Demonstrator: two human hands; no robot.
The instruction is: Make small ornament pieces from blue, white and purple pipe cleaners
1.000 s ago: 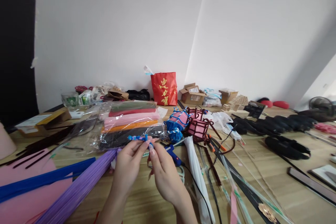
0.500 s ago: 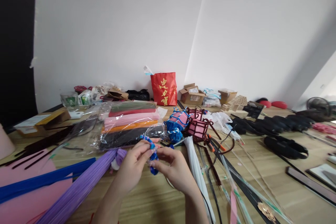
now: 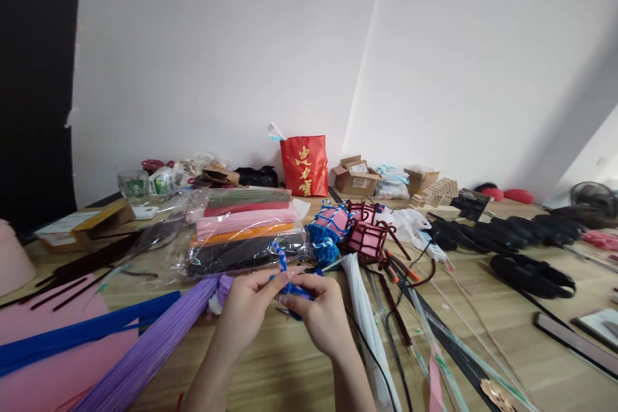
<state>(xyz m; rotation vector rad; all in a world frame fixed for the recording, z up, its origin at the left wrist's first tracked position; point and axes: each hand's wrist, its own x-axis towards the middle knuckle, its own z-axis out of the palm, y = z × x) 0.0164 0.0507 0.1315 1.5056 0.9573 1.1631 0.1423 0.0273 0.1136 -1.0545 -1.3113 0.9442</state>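
Observation:
Both hands meet above the table in the middle of the view. My left hand (image 3: 251, 296) pinches a twisted blue and light purple pipe cleaner (image 3: 280, 256), whose one end sticks up above the fingers. My right hand (image 3: 316, 302) has its fingers closed on the same blue piece, from the right. Fingers hide part of it. Just beyond are a blue-framed pink lantern-like craft (image 3: 332, 219) and dark brown-framed pink ones (image 3: 367, 238). Left of my left hand lies a bundle of purple pipe cleaners (image 3: 159, 335); a white bundle (image 3: 364, 322) lies to the right.
A clear plastic pack of coloured pipe cleaners (image 3: 248, 222) lies ahead. Blue strips (image 3: 91, 331) rest on pink sheets at left. Orange-handled pliers (image 3: 393, 270), black straps (image 3: 531, 273) and thin strips lie at right. A red bag (image 3: 305, 164) and cardboard boxes (image 3: 356, 177) stand by the wall.
The blue twisted piece has turned between my fingers; its lower part now points right instead of hanging down. Both hands stay close together, and the view has shifted slightly.

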